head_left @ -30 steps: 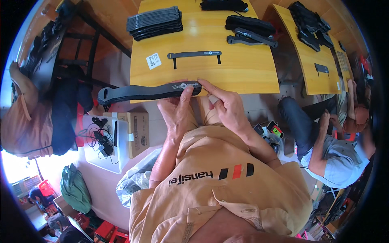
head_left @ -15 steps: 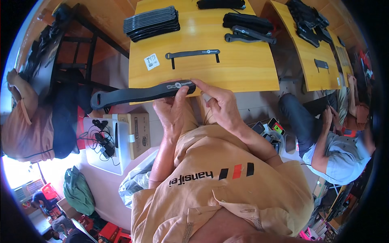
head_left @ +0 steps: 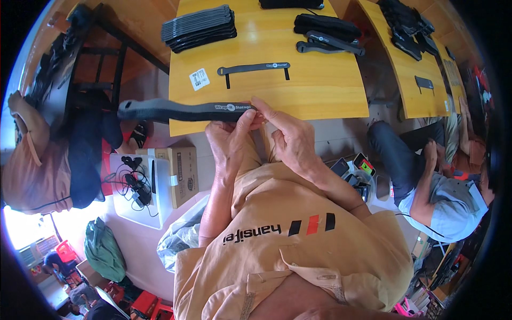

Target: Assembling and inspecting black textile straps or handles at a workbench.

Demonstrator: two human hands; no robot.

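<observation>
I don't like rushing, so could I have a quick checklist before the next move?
1. Left hand gripping the strap bundle: ok, thumb on top near its right end.
2. Right hand touching the bundle: cannot tell; its index fingertip is at the right end.
3. Single strap lying apart from the bundle: ok.
4. White label uncovered on the table: ok.
5. Far-right straps neatly lined up: not ok, they lie askew.

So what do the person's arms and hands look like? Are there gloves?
No gloves: the left hand and right hand are bare, and so are both forearms. I see no watch. Higher up, a tan shirt begins, with dark lettering and slanted bars, two black and one red, on the chest.
</observation>
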